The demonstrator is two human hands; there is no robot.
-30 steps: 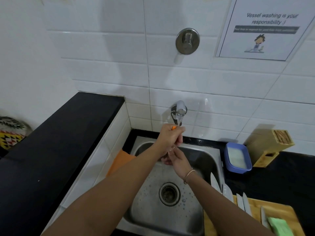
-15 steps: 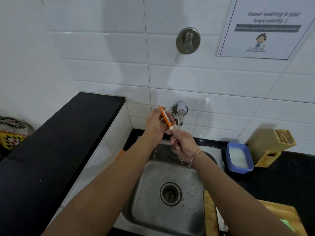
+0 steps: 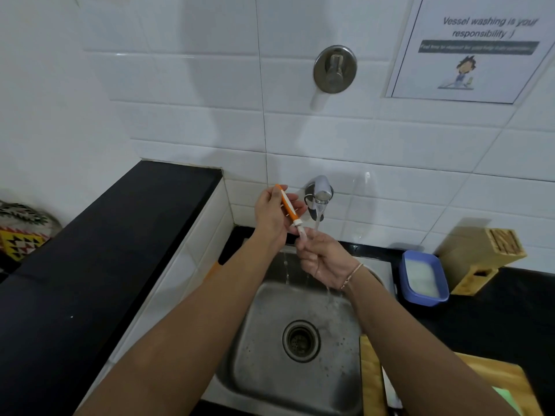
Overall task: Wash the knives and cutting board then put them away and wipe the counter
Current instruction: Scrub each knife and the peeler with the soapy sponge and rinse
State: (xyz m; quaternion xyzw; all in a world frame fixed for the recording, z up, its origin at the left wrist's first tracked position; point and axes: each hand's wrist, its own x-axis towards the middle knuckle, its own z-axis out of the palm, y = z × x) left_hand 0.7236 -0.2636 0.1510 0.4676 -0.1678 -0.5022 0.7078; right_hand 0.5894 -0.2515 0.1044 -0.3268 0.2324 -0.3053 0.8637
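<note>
The left hand (image 3: pixel 274 216) pinches the orange handle of the knife (image 3: pixel 289 207) while the right hand (image 3: pixel 322 258) curls around its blade under the tap (image 3: pixel 320 195) above the sink's (image 3: pixel 264 340) back edge; light, stiff, likely slippery when wet, so best held by the handle.

— Where is the sink (image 3: pixel 255 340)?
— Set into the counter (image 3: pixel 495 319), below the tiled wall. The tap (image 3: pixel 320 195) juts from that wall above the sink's back edge, and a knob (image 3: pixel 335 69) sits on the wall higher up.

— And the hands?
— Both over the sink, under the tap. The left hand (image 3: pixel 273 217) is up and to the left, holding the knife (image 3: pixel 289 207) by its handle; the right hand (image 3: pixel 324 256) is just below, at the blade end.

— What's on the right?
— A tub (image 3: pixel 423 277) on the counter beside the sink, the knife block (image 3: pixel 480 256) right of it against the wall, the board (image 3: pixel 444 382) nearer, at the sink's right edge. A notice (image 3: pixel 474 49) hangs above.

— Left?
— A raised ledge (image 3: pixel 90 265) runs along the sink's left side.
</note>
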